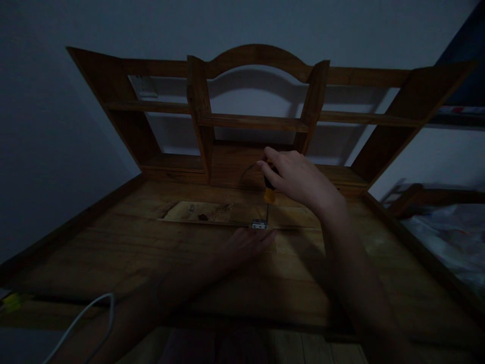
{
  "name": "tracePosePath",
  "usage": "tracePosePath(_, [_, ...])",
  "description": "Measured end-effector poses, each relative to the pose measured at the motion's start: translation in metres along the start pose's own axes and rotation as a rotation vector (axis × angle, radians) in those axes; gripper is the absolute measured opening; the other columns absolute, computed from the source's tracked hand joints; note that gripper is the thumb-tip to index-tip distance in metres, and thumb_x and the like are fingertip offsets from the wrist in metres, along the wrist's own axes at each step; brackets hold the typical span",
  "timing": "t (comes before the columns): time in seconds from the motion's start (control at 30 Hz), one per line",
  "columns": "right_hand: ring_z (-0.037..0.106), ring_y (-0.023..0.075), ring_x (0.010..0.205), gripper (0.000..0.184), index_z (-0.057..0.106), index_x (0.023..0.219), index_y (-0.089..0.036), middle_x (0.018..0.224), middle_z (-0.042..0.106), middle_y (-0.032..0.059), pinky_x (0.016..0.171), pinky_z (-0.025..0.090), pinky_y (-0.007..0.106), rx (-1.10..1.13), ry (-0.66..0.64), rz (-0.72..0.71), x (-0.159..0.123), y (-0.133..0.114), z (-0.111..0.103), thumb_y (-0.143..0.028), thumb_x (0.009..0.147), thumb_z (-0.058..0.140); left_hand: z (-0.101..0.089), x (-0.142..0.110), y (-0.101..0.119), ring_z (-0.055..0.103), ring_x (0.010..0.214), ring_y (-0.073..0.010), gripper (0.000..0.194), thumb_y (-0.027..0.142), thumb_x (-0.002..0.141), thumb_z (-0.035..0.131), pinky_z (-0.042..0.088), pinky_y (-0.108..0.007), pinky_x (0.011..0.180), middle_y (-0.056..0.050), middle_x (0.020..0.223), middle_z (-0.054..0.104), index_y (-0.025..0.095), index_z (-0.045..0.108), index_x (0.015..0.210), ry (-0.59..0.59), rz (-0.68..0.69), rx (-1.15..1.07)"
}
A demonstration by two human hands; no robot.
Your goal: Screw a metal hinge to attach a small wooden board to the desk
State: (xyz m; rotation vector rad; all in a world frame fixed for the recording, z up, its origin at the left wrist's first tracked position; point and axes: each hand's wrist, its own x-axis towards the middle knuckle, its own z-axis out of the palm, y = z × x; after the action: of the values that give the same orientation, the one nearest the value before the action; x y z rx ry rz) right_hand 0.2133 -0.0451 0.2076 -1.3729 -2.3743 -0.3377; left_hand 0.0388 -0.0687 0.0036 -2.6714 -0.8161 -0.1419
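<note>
My right hand [291,174] is closed around the handle of a yellow and black screwdriver [269,195], held upright with its shaft pointing down. The tip meets the right end of a small metal hinge-like piece [259,224] on the wooden desk top. Flat on the wood, my left hand [248,243] lies just in front of that piece, its fingers at the near edge of the metal. Whether the left fingers pinch the piece is hard to see in the dim light.
The desk top [125,253] has a paler, rough wood strip [200,212] with a dark knot. Behind stands a wooden shelf unit [253,123] against the wall. A white cable [85,309] loops at the lower left. Plastic-looking bags [447,232] lie at the right.
</note>
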Motion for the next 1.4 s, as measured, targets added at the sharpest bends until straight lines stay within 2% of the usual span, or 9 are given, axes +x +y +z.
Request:
tracePosePath(0.13, [0.070, 0.0310, 0.093, 0.043, 0.059, 0.125, -0.018, 0.101, 0.075, 0.0136, 0.081, 0.046, 0.038, -0.019, -0.009, 0.035, -0.003, -0.001, -0.002, -0.050, 0.106, 0.037, -0.003, -0.001, 0.001, 0.067, 0.113, -0.0213, 0.058, 0.012, 0.101, 0.049, 0.056, -0.031, 0.081, -0.015, 0.142, 0.061, 0.018, 0.036, 0.157, -0.001, -0.011, 0.010])
tracePosePath(0.23, [0.067, 0.0299, 0.109, 0.041, 0.056, 0.135, -0.018, 0.122, 0.072, 0.0127, 0.092, 0.047, 0.039, 0.093, -0.047, -0.020, -0.004, -0.002, -0.003, -0.039, 0.102, 0.044, -0.001, 0.000, 0.000, 0.066, 0.116, -0.0217, 0.057, 0.012, 0.101, 0.049, 0.055, -0.030, 0.082, -0.015, 0.142, 0.061, 0.017, 0.038, 0.156, 0.012, 0.004, 0.005])
tracePosePath(0.33, [0.064, 0.0286, 0.118, 0.044, 0.054, 0.140, -0.016, 0.135, 0.066, 0.0130, 0.098, 0.045, 0.038, 0.162, -0.058, -0.079, -0.004, -0.002, -0.004, -0.029, 0.099, 0.047, 0.001, 0.001, 0.000, 0.069, 0.105, -0.0205, 0.058, 0.013, 0.101, 0.051, 0.055, -0.030, 0.076, -0.014, 0.138, 0.063, 0.019, 0.038, 0.157, 0.002, -0.011, 0.000])
tracePosePath(0.5, [0.065, 0.0276, 0.116, 0.040, 0.056, 0.138, -0.015, 0.125, 0.070, 0.0139, 0.095, 0.046, 0.038, 0.145, -0.039, -0.088, -0.004, 0.005, -0.002, -0.033, 0.103, 0.049, 0.005, 0.000, -0.001, 0.066, 0.114, -0.0212, 0.058, 0.014, 0.101, 0.050, 0.056, -0.031, 0.079, -0.014, 0.143, 0.060, 0.019, 0.037, 0.158, 0.038, -0.006, 0.013])
tracePosePath(0.63, [0.069, 0.0269, 0.098, 0.034, 0.063, 0.118, -0.014, 0.107, 0.073, 0.0133, 0.081, 0.045, 0.034, 0.015, -0.010, -0.029, -0.004, 0.007, -0.001, -0.043, 0.104, 0.051, 0.009, -0.002, -0.002, 0.067, 0.111, -0.0203, 0.060, 0.013, 0.101, 0.051, 0.056, -0.031, 0.078, -0.014, 0.142, 0.060, 0.019, 0.035, 0.158, 0.020, -0.003, 0.000])
tracePosePath(0.7, [0.069, 0.0276, 0.091, 0.037, 0.062, 0.113, -0.015, 0.100, 0.074, 0.0130, 0.074, 0.043, 0.034, -0.055, 0.005, 0.000, -0.004, 0.006, -0.001, -0.048, 0.104, 0.048, 0.008, -0.003, -0.002, 0.066, 0.113, -0.0211, 0.060, 0.012, 0.100, 0.049, 0.056, -0.032, 0.080, -0.014, 0.143, 0.060, 0.019, 0.035, 0.158, 0.028, 0.001, -0.001])
tracePosePath(0.87, [0.070, 0.0302, 0.083, 0.045, 0.059, 0.117, -0.018, 0.094, 0.074, 0.0122, 0.067, 0.038, 0.035, -0.092, -0.002, 0.022, -0.004, 0.007, -0.002, -0.056, 0.105, 0.038, 0.000, 0.000, -0.003, 0.067, 0.111, -0.0211, 0.057, 0.013, 0.101, 0.050, 0.056, -0.030, 0.080, -0.013, 0.138, 0.064, 0.019, 0.037, 0.156, 0.029, 0.002, -0.017])
tracePosePath(1.13, [0.070, 0.0279, 0.083, 0.036, 0.059, 0.115, -0.017, 0.097, 0.074, 0.0130, 0.067, 0.039, 0.034, -0.084, -0.095, 0.057, -0.002, 0.009, -0.008, -0.038, 0.106, 0.031, 0.000, 0.000, -0.004, 0.070, 0.107, -0.0206, 0.059, 0.009, 0.099, 0.050, 0.057, -0.031, 0.080, -0.014, 0.140, 0.063, 0.018, 0.036, 0.156, -0.003, 0.016, -0.019])
tracePosePath(1.4, [0.071, 0.0293, 0.090, 0.044, 0.064, 0.106, -0.017, 0.098, 0.074, 0.0143, 0.073, 0.042, 0.035, -0.017, -0.068, 0.083, -0.003, 0.014, -0.009, -0.048, 0.108, 0.032, -0.004, 0.003, -0.004, 0.071, 0.102, -0.0202, 0.053, 0.013, 0.100, 0.052, 0.057, -0.030, 0.075, -0.014, 0.137, 0.065, 0.018, 0.043, 0.152, 0.018, 0.015, -0.053])
